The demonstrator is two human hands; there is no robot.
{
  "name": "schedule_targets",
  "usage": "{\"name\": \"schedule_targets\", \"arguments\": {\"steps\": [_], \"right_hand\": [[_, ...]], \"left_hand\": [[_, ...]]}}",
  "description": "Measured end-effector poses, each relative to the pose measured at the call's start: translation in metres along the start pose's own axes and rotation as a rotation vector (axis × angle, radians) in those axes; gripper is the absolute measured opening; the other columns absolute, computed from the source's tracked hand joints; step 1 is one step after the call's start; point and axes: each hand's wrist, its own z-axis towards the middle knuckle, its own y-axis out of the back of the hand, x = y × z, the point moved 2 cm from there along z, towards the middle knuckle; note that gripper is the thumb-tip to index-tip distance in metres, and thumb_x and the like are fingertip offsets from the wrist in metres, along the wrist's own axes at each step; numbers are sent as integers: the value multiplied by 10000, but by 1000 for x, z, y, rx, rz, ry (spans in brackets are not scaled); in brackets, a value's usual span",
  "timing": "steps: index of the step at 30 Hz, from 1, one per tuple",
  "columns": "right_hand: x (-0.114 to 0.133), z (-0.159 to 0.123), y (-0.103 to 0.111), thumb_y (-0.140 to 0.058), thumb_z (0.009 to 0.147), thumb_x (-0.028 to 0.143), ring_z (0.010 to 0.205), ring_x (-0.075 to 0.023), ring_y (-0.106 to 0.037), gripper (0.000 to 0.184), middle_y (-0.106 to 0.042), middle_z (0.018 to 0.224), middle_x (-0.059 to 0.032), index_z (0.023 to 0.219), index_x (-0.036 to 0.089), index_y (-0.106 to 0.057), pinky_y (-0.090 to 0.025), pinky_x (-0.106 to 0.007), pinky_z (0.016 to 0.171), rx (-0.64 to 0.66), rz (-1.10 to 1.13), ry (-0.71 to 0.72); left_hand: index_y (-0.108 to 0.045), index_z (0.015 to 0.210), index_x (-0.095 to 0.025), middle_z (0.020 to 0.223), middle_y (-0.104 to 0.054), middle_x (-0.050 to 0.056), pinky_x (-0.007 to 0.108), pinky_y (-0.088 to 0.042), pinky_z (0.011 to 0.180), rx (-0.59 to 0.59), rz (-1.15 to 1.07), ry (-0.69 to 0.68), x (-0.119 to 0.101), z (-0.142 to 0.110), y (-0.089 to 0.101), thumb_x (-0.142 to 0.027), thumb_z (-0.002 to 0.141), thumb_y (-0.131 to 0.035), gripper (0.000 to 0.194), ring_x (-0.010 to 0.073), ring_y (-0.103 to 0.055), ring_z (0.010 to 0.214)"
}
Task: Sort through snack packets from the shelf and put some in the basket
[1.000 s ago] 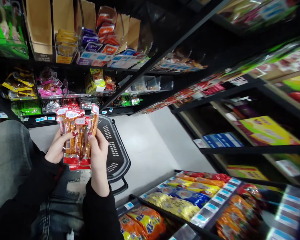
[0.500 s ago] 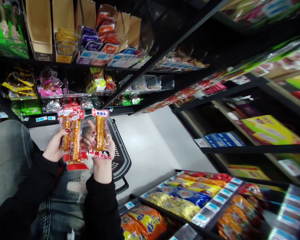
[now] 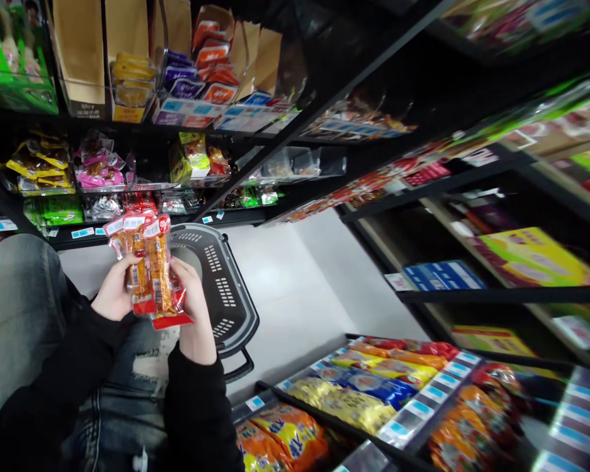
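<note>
Several clear snack packets (image 3: 161, 275) with red ends and orange-brown sticks inside are bunched together in front of my knees. My left hand (image 3: 115, 290) is closed on the bunch from the left, thumb across the front. From the other side, my right hand (image 3: 193, 298) is closed round the right edge of the same packets, its fingers mostly hidden behind them. Just beyond my right hand, a black shopping basket (image 3: 221, 282) with slotted sides sits on the floor.
Shelves with snack boxes (image 3: 128, 85) and bagged snacks (image 3: 39, 160) rise ahead. Bright snack bags (image 3: 344, 400) fill a low rack at the lower right. Shelving with a yellow box (image 3: 535, 255) stands on the right. Pale floor (image 3: 285, 282) runs between.
The single packet held apart in my right hand has been brought left against the others. Both hands now grip the bunch, and more of the basket shows.
</note>
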Motion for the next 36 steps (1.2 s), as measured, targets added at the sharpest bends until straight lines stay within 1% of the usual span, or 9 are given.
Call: {"name": "schedule_targets", "arguments": {"steps": [3,5,9,13,17,22,29,32,36], "right_hand": [[-1,3,-1,-590,710,284,862,-203,-604,108,-660,864,-34,701,227,-681,-475,-363,830,18,-93,-1],[6,2,-1,-580,718,264,893,-202,-588,119,-647,853,-40,716,210,-685,-447,-360,870,-1,-186,102],[30,-10,5,-515,796,310,758,-166,-573,180,-623,807,-30,815,191,-648,-465,-322,737,-115,-250,253],[57,-34,1,-607,756,364,732,-164,-568,214,-599,812,-23,894,201,-598,-458,-300,670,-66,-437,353],[62,-43,-8,-723,646,338,709,-181,-573,431,-603,791,-15,1014,189,-556,-445,-313,660,-64,-682,261],[51,-35,-8,-627,727,298,625,-141,-559,197,-591,678,21,888,193,-582,-441,-279,632,-10,-438,174],[49,-30,10,-583,754,327,728,-140,-571,176,-622,830,-6,877,202,-588,-458,-273,685,-194,-18,198],[45,-24,16,-565,752,374,559,-124,-504,238,-564,687,18,918,208,-609,-421,-258,532,-113,158,36],[43,-18,13,-432,816,544,434,-118,-369,414,-489,573,10,918,206,-647,-325,-262,412,87,91,-77]], "left_hand": [[-626,917,-96,711,-720,54,338,-572,720,1,6,-1,-2,1,2,-127,737,-525,209,194,-686,636],[-620,948,-94,729,-723,60,348,-570,733,-4,11,-1,-4,1,3,-130,734,-531,235,202,-690,656],[-614,992,-93,749,-724,69,355,-572,729,11,31,-10,-6,1,3,-140,714,-557,288,221,-696,723],[-624,978,-99,731,-723,48,311,-576,670,-17,94,-108,-5,0,2,-147,683,-601,300,196,-688,670],[-635,933,-116,748,-729,40,280,-569,629,-17,178,-195,-3,-2,0,-170,658,-648,280,182,-681,644],[-645,935,-133,734,-727,21,277,-567,630,-20,199,-251,-5,-3,1,-163,622,-671,315,189,-685,662],[-615,1021,-127,769,-726,21,296,-570,707,-34,175,-265,-13,-3,5,-134,602,-662,422,197,-692,737],[-593,1068,-123,859,-729,58,344,-567,749,44,173,-220,-15,-4,4,-133,599,-636,471,230,-694,801],[-583,1091,-131,856,-736,59,356,-558,791,96,181,-180,-14,-8,1,-121,590,-628,503,243,-695,828]]}}
